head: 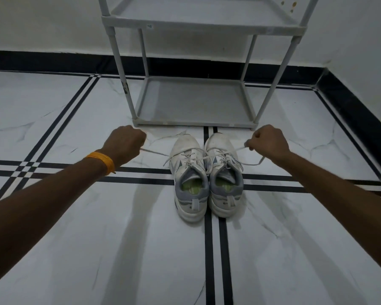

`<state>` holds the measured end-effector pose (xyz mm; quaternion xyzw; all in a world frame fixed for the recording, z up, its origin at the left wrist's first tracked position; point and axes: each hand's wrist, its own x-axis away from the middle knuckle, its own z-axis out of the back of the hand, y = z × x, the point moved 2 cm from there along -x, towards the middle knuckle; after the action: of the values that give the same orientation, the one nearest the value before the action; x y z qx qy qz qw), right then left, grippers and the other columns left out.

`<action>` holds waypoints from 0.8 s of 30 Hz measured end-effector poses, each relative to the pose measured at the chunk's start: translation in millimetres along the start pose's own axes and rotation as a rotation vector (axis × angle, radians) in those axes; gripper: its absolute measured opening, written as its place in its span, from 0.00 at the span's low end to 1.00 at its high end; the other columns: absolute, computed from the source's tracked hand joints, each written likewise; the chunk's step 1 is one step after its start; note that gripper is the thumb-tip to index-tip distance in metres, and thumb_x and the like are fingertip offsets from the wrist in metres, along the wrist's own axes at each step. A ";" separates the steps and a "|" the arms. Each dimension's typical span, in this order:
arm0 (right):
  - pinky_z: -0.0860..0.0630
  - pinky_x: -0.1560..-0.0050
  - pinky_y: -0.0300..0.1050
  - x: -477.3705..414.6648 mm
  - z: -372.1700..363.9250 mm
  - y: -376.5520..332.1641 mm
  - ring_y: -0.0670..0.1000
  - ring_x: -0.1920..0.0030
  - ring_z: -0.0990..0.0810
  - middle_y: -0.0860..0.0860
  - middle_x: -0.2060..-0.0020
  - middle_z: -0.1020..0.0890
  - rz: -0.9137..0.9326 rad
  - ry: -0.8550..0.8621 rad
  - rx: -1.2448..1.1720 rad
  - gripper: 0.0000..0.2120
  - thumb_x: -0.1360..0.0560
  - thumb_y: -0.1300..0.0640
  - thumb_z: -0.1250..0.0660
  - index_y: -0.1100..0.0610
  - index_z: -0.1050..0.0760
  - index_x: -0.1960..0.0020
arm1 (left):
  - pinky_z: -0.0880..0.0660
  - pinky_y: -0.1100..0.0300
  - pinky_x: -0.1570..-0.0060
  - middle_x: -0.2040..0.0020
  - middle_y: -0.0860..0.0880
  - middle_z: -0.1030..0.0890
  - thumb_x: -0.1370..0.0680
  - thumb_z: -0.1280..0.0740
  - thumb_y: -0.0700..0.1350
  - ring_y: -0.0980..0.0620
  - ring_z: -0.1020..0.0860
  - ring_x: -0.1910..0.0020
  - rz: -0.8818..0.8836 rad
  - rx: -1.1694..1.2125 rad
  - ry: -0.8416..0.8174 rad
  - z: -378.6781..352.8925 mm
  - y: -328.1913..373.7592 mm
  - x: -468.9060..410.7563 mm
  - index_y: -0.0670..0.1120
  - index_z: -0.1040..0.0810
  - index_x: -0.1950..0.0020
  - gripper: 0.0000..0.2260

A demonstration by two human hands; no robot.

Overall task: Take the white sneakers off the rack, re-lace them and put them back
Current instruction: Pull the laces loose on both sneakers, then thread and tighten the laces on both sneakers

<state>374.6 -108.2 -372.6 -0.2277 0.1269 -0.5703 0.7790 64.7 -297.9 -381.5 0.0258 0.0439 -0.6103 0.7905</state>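
Note:
Two white sneakers with grey collars stand side by side on the floor, toes toward the rack: the left sneaker point(189, 179) and the right sneaker point(223, 175). A white lace point(156, 153) runs taut from the shoes out to my left hand point(124, 143), which is closed in a fist on its end. My right hand point(267, 140) pinches the other lace end point(254, 163), pulled out to the right. Which shoe each end belongs to is hard to tell. An orange band sits on my left wrist.
The grey rack point(196, 119) stands just beyond the shoes against the white wall, its bottom shelf and upper shelf point(202, 25) both bare. White marble floor with black stripes spreads around. A black skirting runs along the walls, with a corner at the right.

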 end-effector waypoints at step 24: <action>0.33 0.63 0.46 53.7 -74.4 -61.8 0.59 0.58 0.20 0.57 0.61 0.19 0.711 -0.224 0.515 0.04 0.30 0.65 0.35 0.57 0.25 0.58 | 0.22 0.54 0.61 0.57 0.44 0.16 0.30 0.26 0.40 0.43 0.18 0.61 -0.350 0.151 -0.063 -41.9 76.8 10.9 0.46 0.23 0.51 0.11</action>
<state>306.3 -189.8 -402.7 -0.0290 -0.0336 -0.2520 0.9667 140.1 -285.0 -425.3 0.0579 -0.0230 -0.7404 0.6693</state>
